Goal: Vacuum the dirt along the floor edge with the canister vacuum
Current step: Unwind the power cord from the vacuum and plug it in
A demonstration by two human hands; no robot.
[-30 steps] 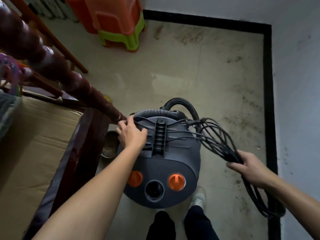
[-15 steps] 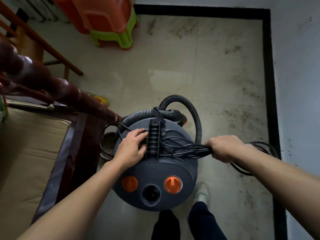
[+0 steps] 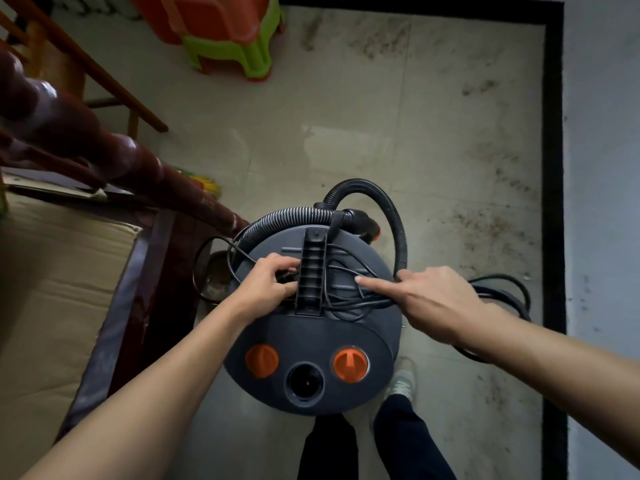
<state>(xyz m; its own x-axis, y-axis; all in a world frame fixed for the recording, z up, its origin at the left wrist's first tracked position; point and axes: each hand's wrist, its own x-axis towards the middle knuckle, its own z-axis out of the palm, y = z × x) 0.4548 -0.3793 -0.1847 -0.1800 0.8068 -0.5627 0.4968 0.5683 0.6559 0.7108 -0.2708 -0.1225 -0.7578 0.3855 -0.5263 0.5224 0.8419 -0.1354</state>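
As it stands on floor (image 3: 346,133) at 6 o'clock, canister vacuum (image 3: 311,341) bears loose cord (image 3: 349,301). Left hand (image 3: 265,284), fingers curled, pinches cord at handle's (image 3: 311,271) 9 o'clock. Right hand (image 3: 433,299), 3 o'clock: forefinger straight, others seemingly curled round cord.

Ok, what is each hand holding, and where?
Left hand pinches the power cord at a dark end piece beside the canister vacuum handle; right hand seems to grip the bundled cord at its right edge, forefinger extended.
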